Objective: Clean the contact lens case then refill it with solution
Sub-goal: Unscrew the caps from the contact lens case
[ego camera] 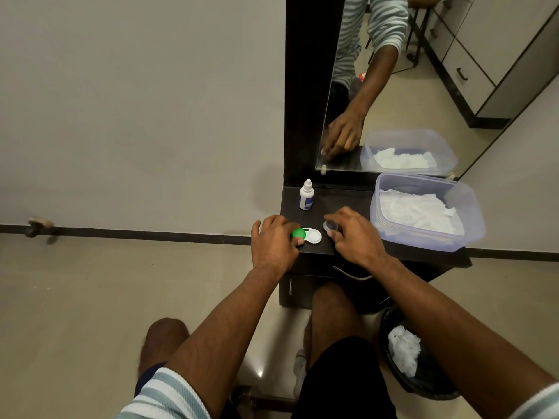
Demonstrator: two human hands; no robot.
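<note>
Gripping the lens case [307, 236] at its green cap, left hand [273, 241]; right hand [354, 234] pinches the clear cap [331, 226].

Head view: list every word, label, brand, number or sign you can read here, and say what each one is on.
No text can be read in this frame.
Solution bottle: a blue label panel, print too small and blurred to read.
Contact lens case, green cap, clear cap: no marking can be made out.
Plastic container of tissues: no visible print.
</note>
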